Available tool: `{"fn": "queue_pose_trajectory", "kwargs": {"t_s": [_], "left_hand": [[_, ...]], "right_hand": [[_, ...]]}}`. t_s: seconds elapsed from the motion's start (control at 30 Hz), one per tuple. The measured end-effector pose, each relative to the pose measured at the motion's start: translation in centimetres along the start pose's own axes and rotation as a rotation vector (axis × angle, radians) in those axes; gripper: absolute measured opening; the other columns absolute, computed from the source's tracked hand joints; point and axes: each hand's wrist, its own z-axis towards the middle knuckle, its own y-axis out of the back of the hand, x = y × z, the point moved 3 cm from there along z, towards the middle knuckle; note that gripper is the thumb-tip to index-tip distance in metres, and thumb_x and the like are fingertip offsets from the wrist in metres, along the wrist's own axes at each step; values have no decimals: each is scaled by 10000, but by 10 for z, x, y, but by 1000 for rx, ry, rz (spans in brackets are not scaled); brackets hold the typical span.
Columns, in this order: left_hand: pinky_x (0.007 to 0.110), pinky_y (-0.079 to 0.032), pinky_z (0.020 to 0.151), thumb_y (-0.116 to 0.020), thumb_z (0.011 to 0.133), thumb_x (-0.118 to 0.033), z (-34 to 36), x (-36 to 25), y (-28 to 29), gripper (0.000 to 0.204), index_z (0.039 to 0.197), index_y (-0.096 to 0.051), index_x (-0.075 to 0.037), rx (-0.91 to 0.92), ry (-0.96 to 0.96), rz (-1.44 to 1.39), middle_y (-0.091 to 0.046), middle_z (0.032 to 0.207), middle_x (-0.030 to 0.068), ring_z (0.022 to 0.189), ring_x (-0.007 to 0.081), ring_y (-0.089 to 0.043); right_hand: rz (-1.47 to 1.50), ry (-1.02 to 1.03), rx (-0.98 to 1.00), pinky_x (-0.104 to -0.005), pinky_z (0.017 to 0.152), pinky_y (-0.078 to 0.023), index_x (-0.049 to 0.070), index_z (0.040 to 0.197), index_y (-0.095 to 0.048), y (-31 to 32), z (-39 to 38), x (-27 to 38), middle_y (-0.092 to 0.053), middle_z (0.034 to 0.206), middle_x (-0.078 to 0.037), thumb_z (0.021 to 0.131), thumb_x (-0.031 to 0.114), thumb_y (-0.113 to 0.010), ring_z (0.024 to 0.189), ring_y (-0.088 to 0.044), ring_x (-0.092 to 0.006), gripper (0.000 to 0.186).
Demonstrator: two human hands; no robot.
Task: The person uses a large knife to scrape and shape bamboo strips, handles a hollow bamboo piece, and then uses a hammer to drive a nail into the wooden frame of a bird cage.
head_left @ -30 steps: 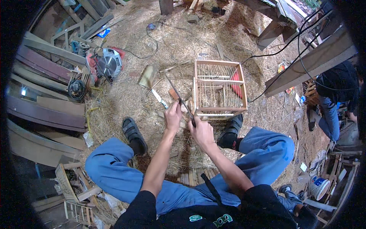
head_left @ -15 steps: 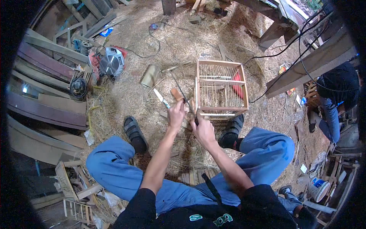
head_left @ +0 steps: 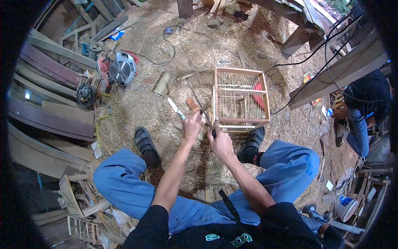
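My right hand (head_left: 222,142) is closed round the dark end of a long, thin, dark tool (head_left: 202,106), which slants up and to the left; whether it is a blade or a rod is hard to tell. Close beside it, my left hand (head_left: 191,126) is closed with its fingertips at the tool's side, on something too small to make out. A knife with a light blade (head_left: 173,105) lies on the ground just beyond my left hand, next to an orange-brown block (head_left: 192,103). To the right stands a wooden cage (head_left: 241,90) with thin bars, its near left corner by my right hand.
A circular saw (head_left: 123,68) with its cable lies at the left, near stacked boards (head_left: 54,116). A cut bamboo piece (head_left: 163,82) rests on the straw-strewn ground. On the right, a person (head_left: 365,103) crouches behind a slanting beam (head_left: 340,72), and a white bucket (head_left: 347,207) stands lower down.
Both hands stay in nearly the same place and keep their closed grips. The thin tool has shifted only slightly between them; the whole view has dropped a little.
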Motion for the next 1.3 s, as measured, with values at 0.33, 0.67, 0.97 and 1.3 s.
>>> {"fn": "queue_pose_trajectory", "kwargs": {"t_s": [0.33, 0.67, 0.97, 1.3], "left_hand": [[426, -542, 636, -627, 904, -36, 2, 4, -2, 129, 1016, -683, -8, -23, 58, -104, -697, 872, 201, 776, 369, -699], [389, -579, 588, -635, 898, -23, 4, 3, -3, 160, 1047, -693, -19, 38, -20, -11, -716, 864, 212, 715, 280, -730], [383, -599, 645, -637, 891, -4, -4, 3, -9, 173, 1055, -692, -9, -13, 9, -25, -734, 986, 167, 781, 310, -737], [311, -613, 539, -622, 920, -16, -1, 0, -3, 195, 1101, -693, -14, 89, -21, 69, -740, 943, 168, 708, 238, -735]], "right_hand": [[126, -27, 32, -626, 707, -486, 9, 1142, -560, 14, -1, 10, -633, 790, -345, 1043, 296, -387, 771, -621, -540, 350], [96, -63, 18, -626, 716, -501, 44, 1188, -564, 4, 3, 1, -643, 787, -337, 1036, 316, -395, 754, -634, -532, 354], [59, -112, 56, -634, 724, -496, 38, 1180, -520, -4, 2, 0, -644, 779, -334, 1042, 336, -379, 772, -632, -540, 357], [120, -84, 32, -635, 686, -498, 4, 1191, -534, -4, -2, 4, -623, 724, -344, 1041, 337, -393, 710, -627, -537, 392]]}}
